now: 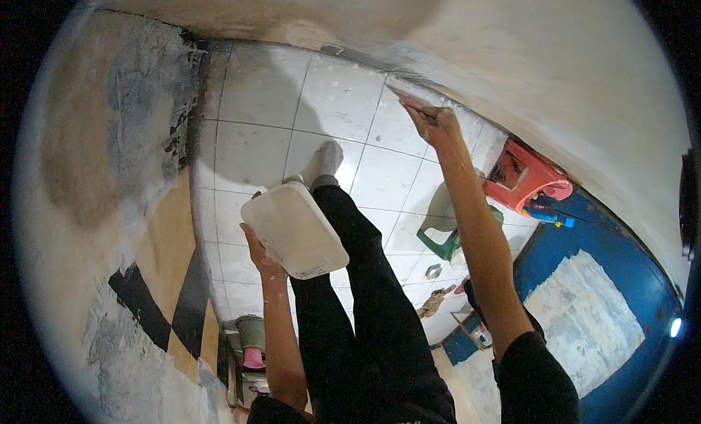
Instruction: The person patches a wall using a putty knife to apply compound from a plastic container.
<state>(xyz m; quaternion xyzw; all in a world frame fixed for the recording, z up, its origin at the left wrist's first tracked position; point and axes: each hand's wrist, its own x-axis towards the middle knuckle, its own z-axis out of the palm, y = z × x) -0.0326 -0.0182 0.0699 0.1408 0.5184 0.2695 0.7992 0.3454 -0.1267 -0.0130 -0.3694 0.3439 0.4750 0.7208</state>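
Two hands busy — left hand (257, 255) fingers grip a white tray (294, 229); right hand (432, 123) fingers pinch a trowel (404, 95) against the wall (555, 81).

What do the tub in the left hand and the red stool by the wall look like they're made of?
White tub: likely plastic, matte, with rounded moulded corners and smears of white paste. Red stool: seemingly moulded plastic, slightly glossy, with a cut-out slot in its seat and dust marks.

Tray (296, 230) hides left hand's (257, 252) fingers
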